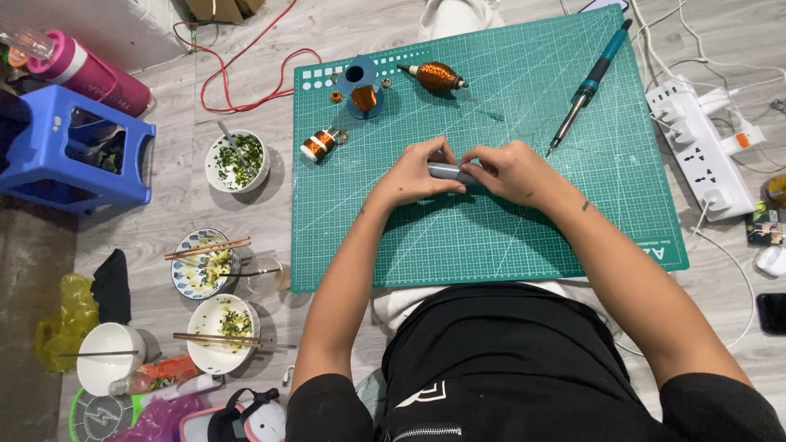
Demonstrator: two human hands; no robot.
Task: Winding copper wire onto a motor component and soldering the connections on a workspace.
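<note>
Over the middle of a green cutting mat (pixel 532 237), both my hands grip a small grey cylinder (pixel 446 171). My left hand (pixel 413 173) wraps its left end; my right hand (pixel 508 170) pinches its right end with the fingertips. Most of the cylinder is hidden by my fingers. Behind my hands lie a copper wire coil (pixel 319 144), a blue spool holder (pixel 360 86) with copper wire, and a copper-wound spindle (pixel 435 76). A teal soldering iron (pixel 589 86) lies at the back right of the mat, tip toward my right hand.
Left of the mat on the grey floor stand several food bowls (pixel 237 161) with chopsticks, a glass (pixel 266 272) and a blue plastic stool (pixel 70 151). A white power strip (pixel 700 147) with plugs and cables lies right of the mat. A red wire (pixel 237 74) loops at the back left.
</note>
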